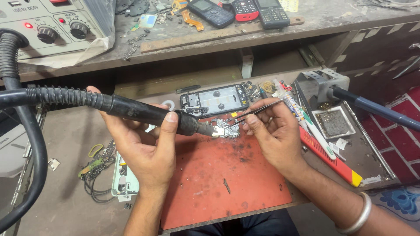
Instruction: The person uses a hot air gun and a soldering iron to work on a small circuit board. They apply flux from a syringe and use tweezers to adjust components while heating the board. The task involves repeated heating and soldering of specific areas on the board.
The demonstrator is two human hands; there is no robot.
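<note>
My left hand [144, 148] clenched the hot-air wand [144, 114], nozzle at the board [226, 129], which lay on the red mat's [227, 183] far edge. My right hand [273, 135] pinched tweezers [258, 109], tips over the board.

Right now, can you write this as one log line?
left hand: holds hot-air wand | right hand: holds tweezers | both at circuit board | red mat

Matt red mat [227, 183]; shiny metal tweezers [258, 109].
</note>
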